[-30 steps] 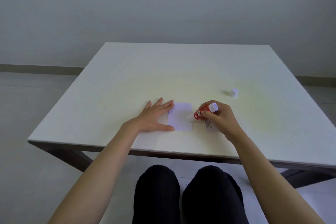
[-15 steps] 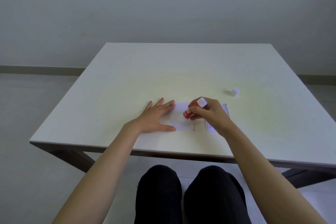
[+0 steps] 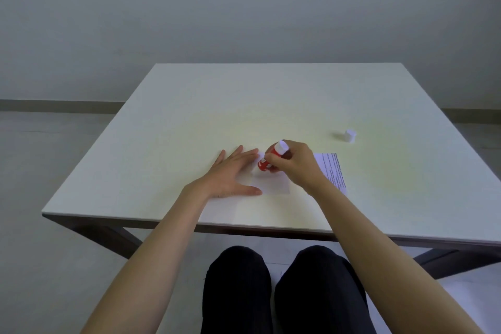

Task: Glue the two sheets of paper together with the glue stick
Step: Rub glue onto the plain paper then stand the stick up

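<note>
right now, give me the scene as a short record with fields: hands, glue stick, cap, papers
left hand: flat, pinning the blank sheet's left edge
right hand: grips the glue stick
glue stick: red, tilted, lower end down on the blank sheet
cap: off, alone on the table, far right
blank sheet: flat on the table
printed sheet: right of it, partly under the right wrist
table: white

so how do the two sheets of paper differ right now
The blank sheet lies under the left hand, with the glue stick in the right hand over it; the printed sheet lies untouched to the right. One looks plain, the other carries text. Both lie flat on the table.
</note>
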Available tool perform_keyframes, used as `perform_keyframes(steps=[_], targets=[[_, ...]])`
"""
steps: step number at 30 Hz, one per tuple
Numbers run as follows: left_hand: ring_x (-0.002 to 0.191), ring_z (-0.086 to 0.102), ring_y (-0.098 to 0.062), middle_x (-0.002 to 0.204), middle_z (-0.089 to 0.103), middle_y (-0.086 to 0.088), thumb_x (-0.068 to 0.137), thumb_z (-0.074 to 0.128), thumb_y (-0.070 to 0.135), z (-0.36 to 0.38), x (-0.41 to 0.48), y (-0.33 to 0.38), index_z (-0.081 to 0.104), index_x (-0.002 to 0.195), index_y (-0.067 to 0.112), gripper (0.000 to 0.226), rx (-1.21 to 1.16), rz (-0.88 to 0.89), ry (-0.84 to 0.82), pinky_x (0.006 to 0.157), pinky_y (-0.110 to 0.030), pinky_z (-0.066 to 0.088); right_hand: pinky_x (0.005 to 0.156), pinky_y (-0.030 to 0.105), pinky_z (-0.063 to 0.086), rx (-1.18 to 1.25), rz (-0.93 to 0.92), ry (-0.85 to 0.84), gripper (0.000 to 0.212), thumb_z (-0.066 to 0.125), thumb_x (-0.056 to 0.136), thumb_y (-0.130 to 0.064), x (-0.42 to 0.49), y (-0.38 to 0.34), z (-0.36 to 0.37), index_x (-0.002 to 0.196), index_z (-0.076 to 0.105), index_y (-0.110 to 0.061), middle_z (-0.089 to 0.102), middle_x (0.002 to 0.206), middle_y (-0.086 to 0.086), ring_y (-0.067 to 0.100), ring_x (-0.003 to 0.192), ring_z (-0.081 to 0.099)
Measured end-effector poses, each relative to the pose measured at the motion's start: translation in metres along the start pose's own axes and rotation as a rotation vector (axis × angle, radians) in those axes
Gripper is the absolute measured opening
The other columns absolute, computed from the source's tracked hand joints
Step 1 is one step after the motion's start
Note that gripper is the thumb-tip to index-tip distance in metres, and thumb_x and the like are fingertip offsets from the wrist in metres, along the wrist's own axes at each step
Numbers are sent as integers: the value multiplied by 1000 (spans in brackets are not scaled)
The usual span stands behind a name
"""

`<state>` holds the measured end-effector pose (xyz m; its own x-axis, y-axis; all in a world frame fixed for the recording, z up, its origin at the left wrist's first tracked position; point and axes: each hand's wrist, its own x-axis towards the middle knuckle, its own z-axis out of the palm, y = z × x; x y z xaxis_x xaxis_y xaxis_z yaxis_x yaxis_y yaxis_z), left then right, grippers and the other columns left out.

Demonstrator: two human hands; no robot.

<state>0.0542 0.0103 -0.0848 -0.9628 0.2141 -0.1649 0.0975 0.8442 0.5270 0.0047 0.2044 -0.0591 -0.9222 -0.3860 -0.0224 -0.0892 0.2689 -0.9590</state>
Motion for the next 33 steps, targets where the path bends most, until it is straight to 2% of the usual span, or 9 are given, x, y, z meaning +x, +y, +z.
perform_keyframes(steps=[7,14,18,23,26,27,29,31,33], targets=[[142,-13,4,157,4,21,73,65,60,0,-1,1,0,149,40,103,-30,-31,-6,115,-30,-15,83,54,56,60,40,200,10,64,77,-12,17,-4,-17,77,68,-2,72,73,3,33,80,72],[145,-10,1,160,8,17,74,66,58,-1,-2,1,1,150,36,102,-18,-38,-4,117,-33,-14,76,39,60,87,65,-81,8,66,77,-14,-6,6,-18,75,71,-7,74,80,11,28,81,72],[145,-9,1,159,10,18,75,67,56,-1,-3,4,1,150,35,102,-29,-30,5,117,-32,-13,80,42,58,234,101,90,10,63,82,-2,-2,7,-39,85,67,7,69,85,19,31,83,68],[146,-18,-12,161,-1,7,70,69,61,-2,-6,5,4,147,48,102,-83,-126,-12,119,-39,-10,84,32,58,337,94,238,7,66,83,-4,-6,6,-57,89,67,-1,68,94,14,28,90,70],[137,-22,10,157,2,18,75,71,52,-5,-8,6,8,148,45,96,-149,-89,-13,115,-28,-14,79,27,60,607,126,198,7,62,88,-4,-17,6,-57,92,67,-4,72,89,11,21,84,73],[136,-19,15,154,4,23,79,70,46,-7,-8,8,10,148,41,92,-181,-64,-15,113,-25,-14,77,27,60,720,157,188,7,60,89,-3,-21,4,-54,91,67,-3,74,83,10,21,80,74],[144,-7,5,154,6,25,84,68,36,-12,-8,12,19,149,35,81,-290,-39,23,116,-29,-10,68,25,61,919,245,177,9,57,91,-4,-27,1,-43,88,65,-4,75,75,7,20,72,74],[144,11,2,154,23,20,85,68,29,-14,-8,22,40,142,31,64,-485,-25,173,118,-31,4,61,21,59,1091,314,153,12,54,93,-5,-33,-2,-30,85,63,-5,75,71,7,17,67,74],[135,33,6,138,49,22,82,70,30,-13,-6,42,58,125,34,45,-611,-9,365,112,-21,23,60,20,59,1212,343,114,12,52,93,-5,-36,-6,-17,86,61,-4,75,72,9,17,67,74]])
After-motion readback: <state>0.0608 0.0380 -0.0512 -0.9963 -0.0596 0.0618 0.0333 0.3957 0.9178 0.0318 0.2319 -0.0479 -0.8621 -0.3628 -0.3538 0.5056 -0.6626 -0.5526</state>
